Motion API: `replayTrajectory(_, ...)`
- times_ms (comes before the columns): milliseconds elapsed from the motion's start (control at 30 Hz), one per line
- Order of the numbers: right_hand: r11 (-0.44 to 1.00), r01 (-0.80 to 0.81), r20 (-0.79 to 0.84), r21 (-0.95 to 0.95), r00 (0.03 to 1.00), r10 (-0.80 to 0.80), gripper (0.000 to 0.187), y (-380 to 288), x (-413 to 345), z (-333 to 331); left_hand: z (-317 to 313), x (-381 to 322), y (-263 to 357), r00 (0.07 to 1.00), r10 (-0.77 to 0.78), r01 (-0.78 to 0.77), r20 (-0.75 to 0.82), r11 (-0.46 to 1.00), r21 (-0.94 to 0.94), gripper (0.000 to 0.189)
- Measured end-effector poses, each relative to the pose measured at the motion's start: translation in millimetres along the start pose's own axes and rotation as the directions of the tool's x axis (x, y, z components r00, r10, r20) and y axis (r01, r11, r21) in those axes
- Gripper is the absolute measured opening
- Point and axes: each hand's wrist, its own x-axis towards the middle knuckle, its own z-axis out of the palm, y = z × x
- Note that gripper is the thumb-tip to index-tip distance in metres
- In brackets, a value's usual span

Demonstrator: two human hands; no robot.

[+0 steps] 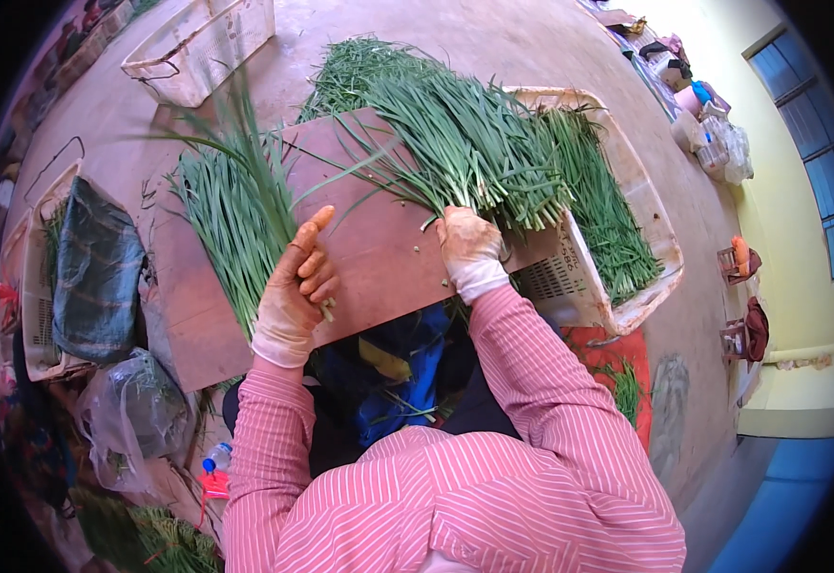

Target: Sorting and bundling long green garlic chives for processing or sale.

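Observation:
Both of my hands wear stained, pale gloves. My left hand [298, 294], at the left of a brown board [377, 265], is closed around a small bunch of long green leafy stalks [263, 179], its index finger raised; the bunch stands up, blurred at the tips. Beside it on the board lies a neat row of garlic chives [209, 215]. My right hand [470, 247] is at the board's right part, its fingers at the pale cut ends of a large heap of garlic chives [452, 129]. Its fingertips are partly hidden, so its hold cannot be told.
A white plastic crate [664, 283] packed with greens stands at the right. Another crate [205, 54] is beyond the board, top left. At the left are a crate [37, 322] with dark woven cloth [98, 268] and a clear plastic bag [134, 415]. A bottle [220, 457] lies below.

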Motion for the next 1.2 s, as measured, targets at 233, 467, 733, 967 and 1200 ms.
replayTrajectory(233,0.966,0.015,0.117,-0.256,0.993,0.015,0.011,3,13,33,-30,13,-24,0.977,-0.179,0.181,-0.112,0.983,0.012,0.038)
replayTrajectory(467,0.989,0.021,0.117,-0.145,0.993,-0.004,0.013,5,-2,26,-43,15,-45,0.958,-0.242,0.254,-0.156,0.965,0.061,0.034)
replayTrajectory(733,0.898,0.032,0.107,0.440,0.990,-0.088,0.023,-46,-81,-25,-47,11,-55,0.917,-0.311,0.353,-0.250,0.925,0.142,0.031)
replayTrajectory(967,0.491,-0.501,0.632,0.713,0.762,-0.141,0.044,-46,-97,-57,-33,4,-56,0.901,-0.395,0.430,-0.181,0.866,0.253,0.033)
replayTrajectory(1200,-0.005,-0.720,0.710,0.694,0.686,-0.159,0.029,-41,-97,-31,-34,3,-52,0.920,-0.368,0.391,-0.131,0.873,0.293,0.033)
